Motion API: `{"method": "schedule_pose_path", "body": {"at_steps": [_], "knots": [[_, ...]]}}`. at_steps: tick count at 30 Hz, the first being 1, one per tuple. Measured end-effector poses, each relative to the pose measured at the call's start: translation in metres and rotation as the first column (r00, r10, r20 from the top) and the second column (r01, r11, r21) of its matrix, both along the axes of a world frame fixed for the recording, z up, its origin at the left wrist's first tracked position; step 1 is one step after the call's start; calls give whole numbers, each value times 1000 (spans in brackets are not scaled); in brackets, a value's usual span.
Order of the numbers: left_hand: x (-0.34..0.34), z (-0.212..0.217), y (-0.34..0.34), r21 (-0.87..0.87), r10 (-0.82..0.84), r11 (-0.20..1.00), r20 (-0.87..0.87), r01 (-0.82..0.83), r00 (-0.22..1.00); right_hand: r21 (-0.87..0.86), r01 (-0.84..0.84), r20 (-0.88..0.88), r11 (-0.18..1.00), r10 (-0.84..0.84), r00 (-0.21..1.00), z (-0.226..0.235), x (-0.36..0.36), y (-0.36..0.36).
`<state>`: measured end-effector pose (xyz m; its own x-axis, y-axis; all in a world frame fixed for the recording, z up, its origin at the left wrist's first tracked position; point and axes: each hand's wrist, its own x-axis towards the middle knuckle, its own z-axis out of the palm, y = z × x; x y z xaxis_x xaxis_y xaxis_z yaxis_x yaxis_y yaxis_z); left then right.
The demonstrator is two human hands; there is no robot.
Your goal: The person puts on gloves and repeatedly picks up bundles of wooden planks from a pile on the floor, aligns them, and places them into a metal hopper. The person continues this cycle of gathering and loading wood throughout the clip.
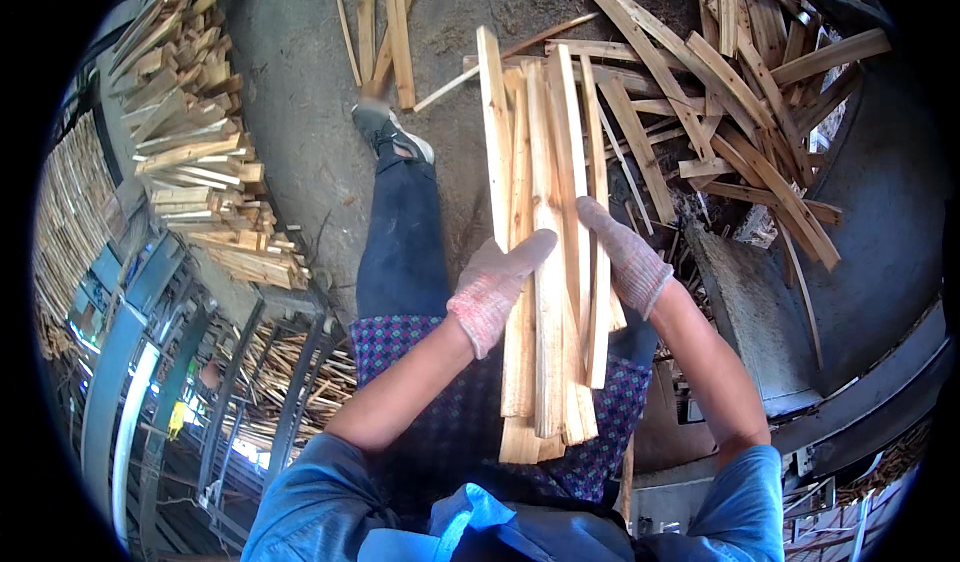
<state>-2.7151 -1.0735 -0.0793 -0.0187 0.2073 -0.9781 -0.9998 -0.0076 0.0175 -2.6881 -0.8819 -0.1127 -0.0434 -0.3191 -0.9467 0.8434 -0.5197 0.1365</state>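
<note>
A bundle of wooden slats [545, 187] lies lengthwise in front of my body, over the patterned apron [400, 342]. The slats differ in length, so their ends are uneven. My left hand [500, 282], in a pale knitted glove with pinkish marks, grips the bundle from its left side with the thumb laid over the top. On the opposite side my right hand [628, 252], in a similar glove, holds the slats with its thumb near the upper edge. The fingers of both hands are mostly hidden behind the wood.
A long stack of short wood pieces [200, 152] runs along the left. Loose slats [720, 92] lie heaped at the far right, beside a grey metal surface [880, 172]. More slats [395, 32] lie on the floor near my shoe [385, 127]. Metal frames [120, 392] stand at the lower left.
</note>
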Motion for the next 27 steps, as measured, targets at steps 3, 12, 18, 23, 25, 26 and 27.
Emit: {"method": "schedule_pose_path", "body": {"at_steps": [3, 12, 18, 23, 25, 26, 27], "knots": [[4, -10, 7, -38, 47, 998, 87, -44, 995, -58, -45, -122, 997, 37, 992, -18, 11, 4], [71, -135, -44, 123, 153, 973, 299, -197, 942, -138, 62, 75, 988, -52, 996, -124, 98, -41], [44, -116, -80, 174, 256, 938, 232, -299, 938, -70, 120, 89, 990, -113, 990, -94, 42, -79], [67, -183, -77, 282, 404, 890, -127, -358, 906, 87, -144, -37, 986, 147, 988, -79, -3, -79], [56, -190, -42, 176, 384, 913, -70, -368, 920, 1, -226, -103, 974, 225, 969, -100, -1, -55], [52, -182, -33, 119, 409, 901, 84, -417, 909, -18, -242, -101, 970, 239, 966, -110, 5, -44], [59, -190, -30, 124, 411, 900, 76, -417, 909, -42, -255, -106, 966, 249, 963, -112, 6, -42]]}}
